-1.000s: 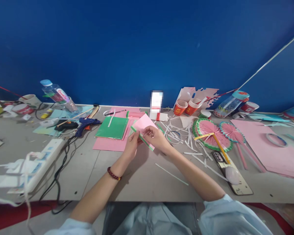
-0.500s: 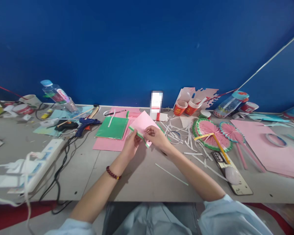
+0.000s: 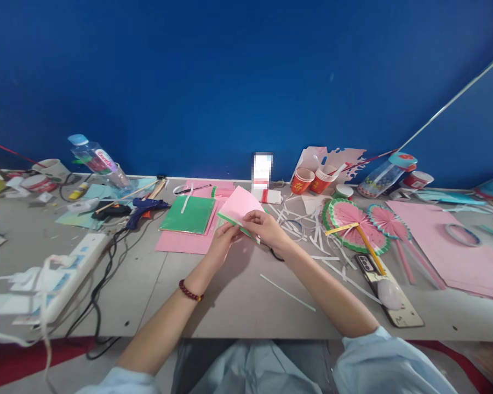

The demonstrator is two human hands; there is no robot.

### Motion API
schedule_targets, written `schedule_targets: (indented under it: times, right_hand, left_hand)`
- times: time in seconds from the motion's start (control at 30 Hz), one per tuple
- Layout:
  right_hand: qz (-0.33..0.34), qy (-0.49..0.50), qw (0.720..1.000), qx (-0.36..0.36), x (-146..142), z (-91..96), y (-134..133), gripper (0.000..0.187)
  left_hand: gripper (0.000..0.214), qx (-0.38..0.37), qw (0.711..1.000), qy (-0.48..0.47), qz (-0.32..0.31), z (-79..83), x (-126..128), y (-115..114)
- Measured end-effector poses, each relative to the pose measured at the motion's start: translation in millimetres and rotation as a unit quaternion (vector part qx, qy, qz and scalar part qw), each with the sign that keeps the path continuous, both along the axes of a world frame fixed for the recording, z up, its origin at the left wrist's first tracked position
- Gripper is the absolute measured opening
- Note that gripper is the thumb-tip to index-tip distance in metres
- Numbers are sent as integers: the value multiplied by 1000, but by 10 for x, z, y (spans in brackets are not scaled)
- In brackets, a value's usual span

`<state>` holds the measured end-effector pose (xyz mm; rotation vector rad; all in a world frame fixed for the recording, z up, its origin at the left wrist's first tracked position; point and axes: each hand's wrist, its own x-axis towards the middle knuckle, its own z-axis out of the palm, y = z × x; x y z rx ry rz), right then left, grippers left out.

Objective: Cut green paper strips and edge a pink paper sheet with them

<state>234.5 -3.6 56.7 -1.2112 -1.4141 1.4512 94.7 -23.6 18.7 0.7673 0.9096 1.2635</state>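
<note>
Between my hands is a square of pink paper (image 3: 239,203) with a green strip along its near edge, held tilted above the table. My left hand (image 3: 223,241) grips it at the lower left of that edge, fingers underneath. On the right, my right hand (image 3: 264,227) pinches the same edge near its middle, thumb and fingertips together. Left of the paper lies a stack of green paper (image 3: 189,214) on larger pink sheets (image 3: 178,243). A loose white strip (image 3: 287,293) rests on the table nearer to me.
Right of my hands lie many white paper strips (image 3: 316,238) and pink-and-green folded paper fans (image 3: 349,219). A phone (image 3: 402,309) lies near the front edge. At left are a blue glue gun (image 3: 145,208), a power strip (image 3: 76,273) and cables. Red paper cups (image 3: 303,180) stand behind.
The pink paper has turned slightly and its green edge has tilted between my hands. My left fingers have shifted to the right under that edge.
</note>
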Motion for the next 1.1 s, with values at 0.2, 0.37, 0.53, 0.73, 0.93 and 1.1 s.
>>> schedule_targets:
  times: [0.2, 0.37, 0.53, 0.73, 0.93, 1.1]
  right_hand:
    - [-25, 2, 1000, 4, 16, -15, 14, 21]
    - [-1, 34, 999, -9, 39, 6, 51, 22]
    - [30, 107, 992, -60, 52, 45, 63, 27]
    - [28, 125, 989, -74, 54, 51, 60, 29]
    - [16, 69, 996, -51, 40, 81, 27, 26]
    - [21, -5, 1000, 13, 43, 51, 26, 22]
  left_hand:
    - [24, 18, 998, 65, 14, -13, 22, -20]
    - [17, 72, 990, 117, 24, -57, 34, -21]
    - [17, 97, 984, 150, 6, -103, 50, -51]
    - [20, 86, 988, 130, -13, -75, 63, -58]
    - [23, 25, 999, 3, -46, 18, 50, -54]
    - [37, -12, 1000, -3, -24, 37, 43, -40]
